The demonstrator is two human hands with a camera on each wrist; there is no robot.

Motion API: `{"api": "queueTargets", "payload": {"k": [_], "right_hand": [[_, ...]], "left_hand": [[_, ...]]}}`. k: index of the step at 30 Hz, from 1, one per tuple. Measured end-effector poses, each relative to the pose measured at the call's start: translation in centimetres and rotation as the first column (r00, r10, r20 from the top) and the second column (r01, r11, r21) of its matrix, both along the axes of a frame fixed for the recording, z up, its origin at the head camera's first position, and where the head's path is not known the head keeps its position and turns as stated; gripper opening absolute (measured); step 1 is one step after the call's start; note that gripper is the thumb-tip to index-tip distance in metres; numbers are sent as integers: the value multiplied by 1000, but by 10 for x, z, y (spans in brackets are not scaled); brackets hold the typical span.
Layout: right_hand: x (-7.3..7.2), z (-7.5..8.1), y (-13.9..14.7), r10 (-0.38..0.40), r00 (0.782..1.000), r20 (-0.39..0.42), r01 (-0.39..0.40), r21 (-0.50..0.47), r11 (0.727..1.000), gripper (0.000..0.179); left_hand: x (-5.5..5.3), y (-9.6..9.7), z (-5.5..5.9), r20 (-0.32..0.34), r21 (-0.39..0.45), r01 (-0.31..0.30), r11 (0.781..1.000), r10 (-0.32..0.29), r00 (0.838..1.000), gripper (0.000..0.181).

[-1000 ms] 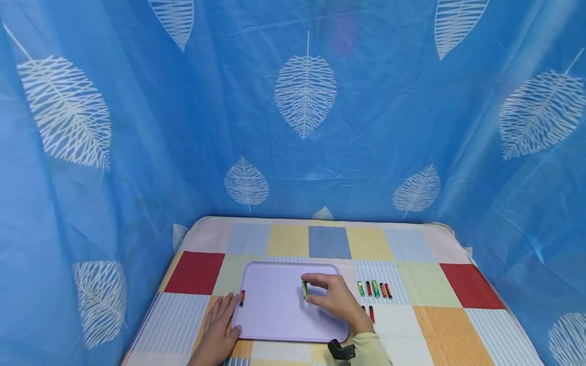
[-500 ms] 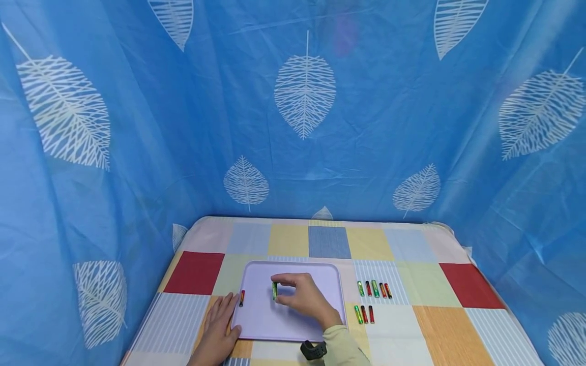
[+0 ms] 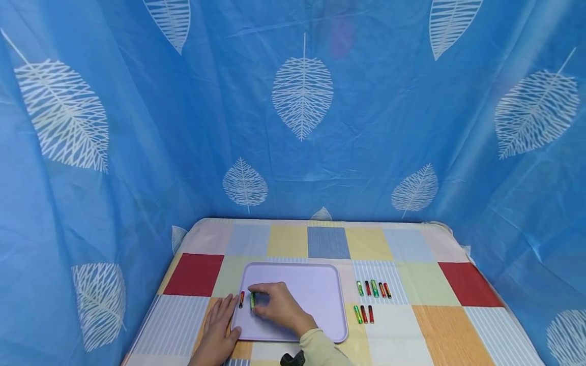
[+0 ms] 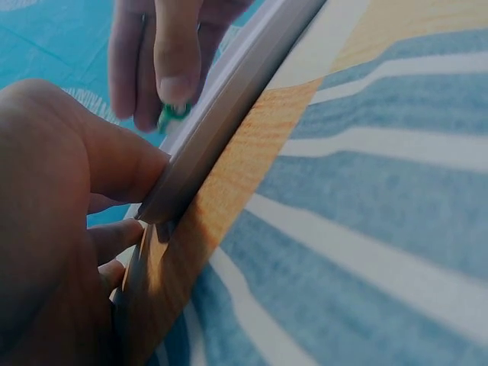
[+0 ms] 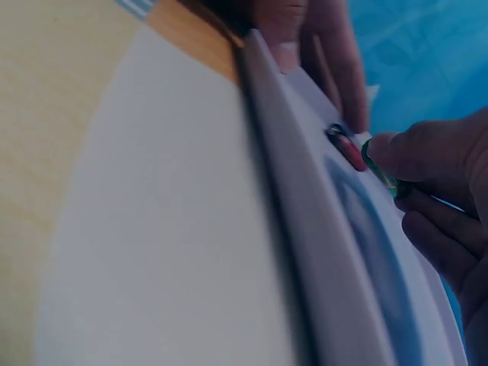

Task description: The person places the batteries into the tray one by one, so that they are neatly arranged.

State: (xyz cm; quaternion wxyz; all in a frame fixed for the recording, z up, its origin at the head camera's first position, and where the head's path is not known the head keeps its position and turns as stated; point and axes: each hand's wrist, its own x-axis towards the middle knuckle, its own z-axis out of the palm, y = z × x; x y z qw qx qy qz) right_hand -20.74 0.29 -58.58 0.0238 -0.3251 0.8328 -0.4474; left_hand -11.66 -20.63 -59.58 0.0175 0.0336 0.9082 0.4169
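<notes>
In the head view, a lilac tray (image 3: 316,300) lies on the patchwork tablecloth. My right hand (image 3: 280,307) is over the tray's left part and pinches a green battery (image 3: 253,301) by its two ends, between thumb and fingers. Just left of it a red-and-black battery (image 3: 241,300) lies on the tray by the left rim; the right wrist view shows both close together. Whether the green battery touches the tray, I cannot tell. My left hand (image 3: 217,330) rests at the tray's left edge with fingers fairly straight; in the left wrist view its thumb (image 4: 126,164) touches the rim.
Right of the tray, several green and red batteries lie in two rows: a far row around a green battery (image 3: 375,288) and a near row around a red battery (image 3: 364,314). A blue curtain (image 3: 302,168) with white leaves encloses the table.
My right hand has carried the green battery leftward across the tray and down beside the red-and-black one. The left hand has stayed in place at the tray's edge.
</notes>
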Motion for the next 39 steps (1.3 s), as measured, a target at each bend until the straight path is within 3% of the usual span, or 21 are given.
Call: {"api": "queueTargets", "payload": {"k": [10, 18, 26, 33, 36, 39], "right_hand": [[-1, -8, -20, -54, 991, -122, 65, 89, 994, 47], [1, -6, -27, -61, 984, -167, 81, 116, 990, 46], [3, -5, -30, -74, 983, -169, 100, 150, 984, 48], [3, -6, -23, -58, 985, -164, 78, 120, 990, 50], [2, -5, -15, -47, 989, -139, 62, 104, 993, 49], [1, -4, -5, -52, 995, -85, 59, 91, 994, 50]], "left_hand": [[2, 2, -4, -81, 40, -1, 999, 4, 997, 76], [-1, 2, 1, 3, 22, 6, 1000, -6, 1000, 79], [-1, 2, -1, -14, 17, 4, 1000, -4, 1000, 78], [0, 3, -7, -42, 52, -6, 999, 8, 999, 76], [1, 4, -11, -67, 70, -23, 997, 28, 997, 75], [2, 3, -10, -52, 71, -22, 997, 25, 998, 76]]}}
